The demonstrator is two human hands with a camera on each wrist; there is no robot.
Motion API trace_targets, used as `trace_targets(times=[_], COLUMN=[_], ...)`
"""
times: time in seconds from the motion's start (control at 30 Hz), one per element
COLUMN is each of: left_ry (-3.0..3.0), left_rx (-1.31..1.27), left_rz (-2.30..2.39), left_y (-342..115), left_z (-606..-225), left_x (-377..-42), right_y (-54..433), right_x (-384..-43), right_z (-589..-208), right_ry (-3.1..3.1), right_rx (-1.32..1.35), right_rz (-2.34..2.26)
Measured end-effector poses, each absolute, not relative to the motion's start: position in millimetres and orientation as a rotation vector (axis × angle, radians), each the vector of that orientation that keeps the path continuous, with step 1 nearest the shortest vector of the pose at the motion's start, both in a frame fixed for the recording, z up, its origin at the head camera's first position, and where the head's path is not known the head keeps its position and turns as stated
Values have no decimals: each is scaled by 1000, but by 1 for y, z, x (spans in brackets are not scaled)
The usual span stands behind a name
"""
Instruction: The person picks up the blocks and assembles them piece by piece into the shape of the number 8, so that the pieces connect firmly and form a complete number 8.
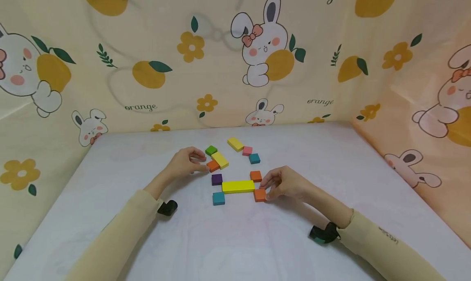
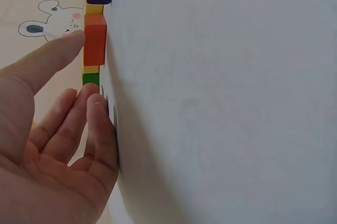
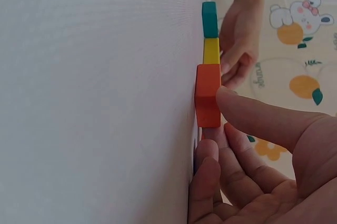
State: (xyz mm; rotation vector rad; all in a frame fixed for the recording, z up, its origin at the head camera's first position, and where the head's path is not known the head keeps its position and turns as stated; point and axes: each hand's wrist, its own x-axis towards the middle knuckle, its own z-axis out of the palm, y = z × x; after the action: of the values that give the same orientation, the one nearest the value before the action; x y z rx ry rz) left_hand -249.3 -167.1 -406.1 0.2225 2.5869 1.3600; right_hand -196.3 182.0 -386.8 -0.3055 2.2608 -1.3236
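Observation:
My left hand [image 1: 185, 162] reaches in from the left, its thumb at the side of an orange block [image 2: 95, 44] and its other fingers beside a green block [image 1: 211, 150]. A yellow block [image 1: 220, 160] lies slanted between those two. On the other side, the thumb of my right hand [image 1: 285, 183] touches the near orange block [image 3: 208, 97], with fingertips at that block's far end. A second orange block [image 1: 255, 176] lies just behind. Joining this side to the left is a long yellow block [image 1: 238, 186], with purple [image 1: 217, 179] and teal [image 1: 218, 198] blocks at its left end.
Farther back lie another slanted yellow block [image 1: 235, 144], a pink block [image 1: 247, 150] and a blue-teal block [image 1: 254, 158]. The white tabletop [image 1: 235, 240] meets a printed cloth backdrop [image 1: 220, 76]. Dark wrist cameras [image 1: 324, 233] sit at both sleeves.

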Motion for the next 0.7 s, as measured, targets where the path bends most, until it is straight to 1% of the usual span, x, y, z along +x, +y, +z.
trace_targets(times=[0.43, 0.7], left_ry=[2627, 2636], left_rx=[226, 277], left_rz=[1312, 1330], left_y=[-162, -158], left_z=[-410, -408], left_x=[-251, -249], right_y=[182, 181], right_x=[-196, -196], right_z=[-390, -388], right_ry=[2256, 2273], right_rx=[-331, -311], right_rz=[-1332, -1327])
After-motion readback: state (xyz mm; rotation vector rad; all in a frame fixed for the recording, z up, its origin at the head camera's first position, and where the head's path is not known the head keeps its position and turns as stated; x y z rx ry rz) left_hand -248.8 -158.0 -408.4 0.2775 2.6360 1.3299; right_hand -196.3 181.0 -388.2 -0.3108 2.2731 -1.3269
